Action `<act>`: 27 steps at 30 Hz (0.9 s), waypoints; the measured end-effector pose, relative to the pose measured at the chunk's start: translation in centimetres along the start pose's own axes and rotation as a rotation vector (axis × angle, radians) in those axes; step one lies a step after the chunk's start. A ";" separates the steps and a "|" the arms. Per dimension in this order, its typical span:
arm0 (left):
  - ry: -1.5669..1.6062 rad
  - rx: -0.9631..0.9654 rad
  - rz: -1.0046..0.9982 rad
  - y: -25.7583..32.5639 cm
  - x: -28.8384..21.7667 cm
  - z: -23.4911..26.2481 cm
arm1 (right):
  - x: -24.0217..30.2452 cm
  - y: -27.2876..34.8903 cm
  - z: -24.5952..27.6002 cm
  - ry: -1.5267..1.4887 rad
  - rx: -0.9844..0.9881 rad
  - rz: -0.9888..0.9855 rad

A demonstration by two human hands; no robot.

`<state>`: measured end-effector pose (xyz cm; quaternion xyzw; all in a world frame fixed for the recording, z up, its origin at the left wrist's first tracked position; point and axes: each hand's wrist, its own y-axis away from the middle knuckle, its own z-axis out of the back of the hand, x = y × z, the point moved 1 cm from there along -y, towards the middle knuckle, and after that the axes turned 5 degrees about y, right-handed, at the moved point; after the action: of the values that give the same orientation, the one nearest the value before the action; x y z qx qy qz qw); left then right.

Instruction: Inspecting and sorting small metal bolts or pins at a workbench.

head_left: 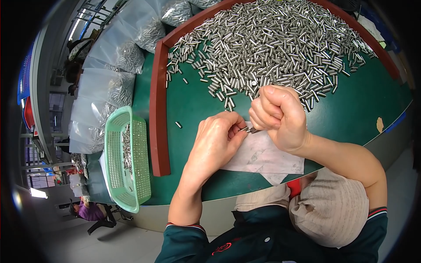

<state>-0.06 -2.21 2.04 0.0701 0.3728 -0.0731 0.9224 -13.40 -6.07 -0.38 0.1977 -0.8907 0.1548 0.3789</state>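
My left hand is closed, its thumb and forefinger pinching a small shiny metal pin. Close against its fingertips, my right hand is curled into a fist with the thumb on top. A short dark tip shows under that fist by the pin; the rest of whatever it grips is hidden. Beneath both hands a pale, smudged cloth lies on the green tabletop. Just beyond them spreads a large heap of loose metal pins.
A red-brown wooden rail borders the heap on the left and back. Left of it stands a light green plastic basket holding more pins. Clear bags of pins line the far left edge. A seated person is in the background.
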 end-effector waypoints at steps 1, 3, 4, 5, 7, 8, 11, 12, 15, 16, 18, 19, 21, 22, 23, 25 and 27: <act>-0.005 -0.004 -0.006 0.0 0.0 0.0 | 0.0 0.0 0.0 0.001 -0.003 0.002; -0.009 -0.008 -0.011 -0.1 0.1 -0.1 | 0.1 0.0 0.0 0.007 -0.007 0.002; -0.023 -0.009 -0.020 -0.1 0.1 -0.1 | 0.1 0.0 0.0 0.012 -0.011 0.003; -0.037 -0.009 -0.029 -0.1 0.1 -0.1 | 0.1 0.0 0.0 0.012 -0.011 0.003; -0.033 -0.011 -0.026 -0.2 0.2 -0.1 | 0.1 0.1 0.0 0.028 -0.009 0.007; -0.028 -0.014 -0.025 -0.2 0.2 -0.2 | 0.0 0.1 0.0 0.028 -0.009 0.007; -0.035 -0.023 -0.018 -0.2 0.1 -0.2 | -0.1 0.2 -0.1 0.059 0.003 0.021; -0.035 -0.023 -0.018 -0.2 0.1 -0.2 | -0.2 0.3 -0.1 0.075 0.007 0.036; -0.019 -0.036 -0.024 -0.2 0.3 -0.2 | -0.3 0.4 -0.3 0.097 0.020 0.059; -0.021 -0.039 -0.026 -0.2 0.3 -0.3 | -0.2 0.4 -0.3 0.102 0.029 0.069; -0.022 -0.043 -0.026 -0.3 0.2 -0.2 | -0.3 0.4 -0.4 0.116 0.028 0.070; -0.016 -0.043 -0.011 -0.3 0.0 -0.2 | -0.3 0.4 -0.4 0.130 0.025 0.071; -0.008 -0.043 0.005 -0.4 0.0 -0.2 | -0.2 0.5 -0.2 0.105 0.035 0.054; -0.005 -0.043 0.002 -0.4 0.0 -0.2 | -0.2 0.5 -0.2 0.080 0.046 0.041; -0.002 -0.044 -0.001 -0.5 0.0 -0.3 | -0.2 0.5 -0.2 0.080 0.046 0.039; -0.014 -0.045 -0.003 -0.4 -0.1 -0.2 | -0.2 0.6 -0.3 0.143 0.046 0.059; -0.028 -0.046 -0.005 -0.4 -0.2 -0.2 | -0.2 0.6 -0.5 0.158 0.050 0.069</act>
<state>-0.35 -2.56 2.01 0.0470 0.3618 -0.0680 0.9286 -13.26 -5.27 -0.30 0.1635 -0.8603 0.2048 0.4373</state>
